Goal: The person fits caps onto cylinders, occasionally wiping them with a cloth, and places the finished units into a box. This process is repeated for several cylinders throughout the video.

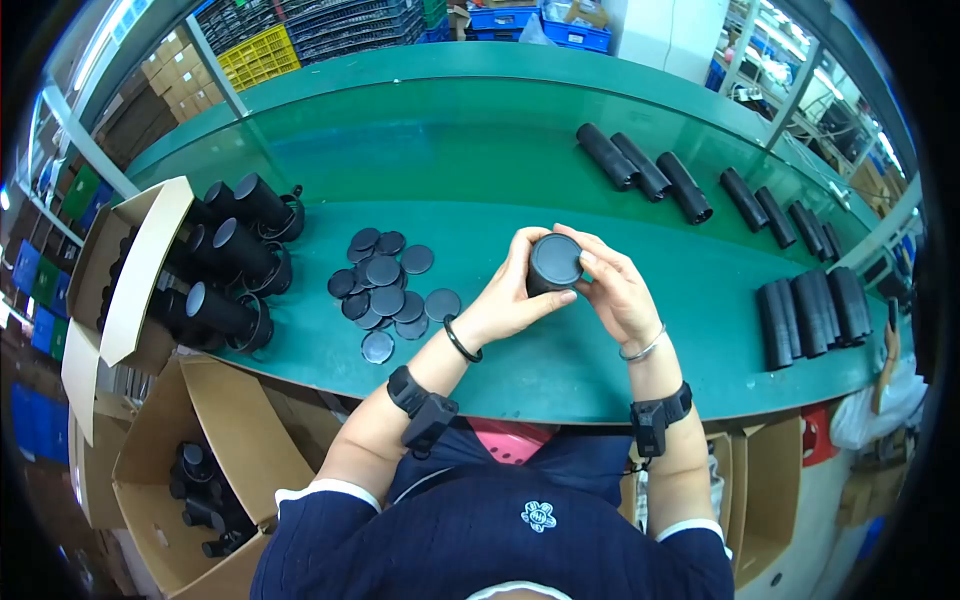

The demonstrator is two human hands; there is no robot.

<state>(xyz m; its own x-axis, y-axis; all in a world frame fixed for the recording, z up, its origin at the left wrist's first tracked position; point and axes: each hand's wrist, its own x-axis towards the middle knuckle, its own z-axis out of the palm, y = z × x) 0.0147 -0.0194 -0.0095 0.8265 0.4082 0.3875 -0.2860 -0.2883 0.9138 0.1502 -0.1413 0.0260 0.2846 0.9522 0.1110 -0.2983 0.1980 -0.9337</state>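
Yellow crates [260, 62] and blue bins [578, 35] sit far behind a long green bench [565, 375]. Over the middle of the bench, two hands hold one black round can-shaped thing [556, 262] with its flat round end facing up. The left hand [508, 290] wraps around its left side, with the thumb along the near side. The right hand [612, 288] holds it from the right, with fingers touching the top edge.

To the left of the hands, near but apart, lies a loose pile of flat black discs [383, 270]. Farther left, black cups [235, 250] lean in front of an open cardboard box [150, 265]. Below the bench is a bigger open box [240, 425] with black things [205, 500] inside; I cannot tell just what they are. On the right, black tubes [812, 312] lie side by side near the bench's edge. More black tubes [640, 168] lie at the back right.
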